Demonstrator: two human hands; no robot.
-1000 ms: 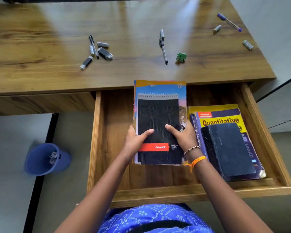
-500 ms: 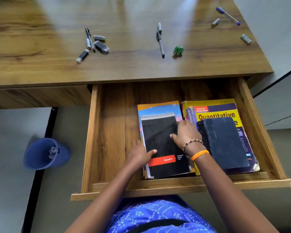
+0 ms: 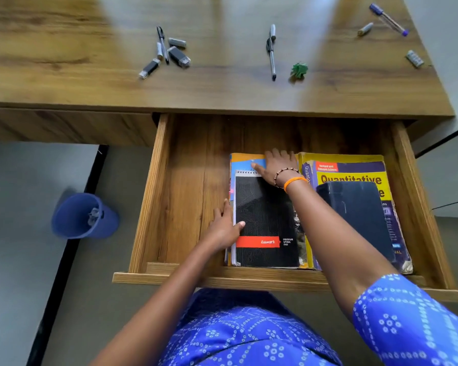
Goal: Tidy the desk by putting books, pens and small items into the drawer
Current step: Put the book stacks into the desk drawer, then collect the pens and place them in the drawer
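Resting on the far end of the stack, my right hand [image 3: 278,165] lies with its fingers straight and flat over the top edge of the blue book [image 3: 245,162], its thumb stretched toward the spiral binding of the black spiral pad [image 3: 266,220]. My left hand [image 3: 224,228] sits against the stack's left edge, thumb laid on the pad's cover just above its red band, fingers straight along the side; neither hand curls round anything.

The pad lies on the blue book, and both lie flat in the open drawer [image 3: 185,180], in the middle of the frame, their right edge just beside the yellow book [image 3: 352,175]. A dark notebook [image 3: 354,215] lies on top of that yellow book, at the right of the drawer.

On the desk [image 3: 90,75] across the upper part of the frame lie a black pen [image 3: 271,56] at centre, a small green item [image 3: 299,70] just right of it, a cluster of a pen and small USB-like pieces [image 3: 169,54] at upper left, and a purple pen [image 3: 388,19] with two small pieces at upper right. A blue bin [image 3: 82,216] stands on the floor at the left.
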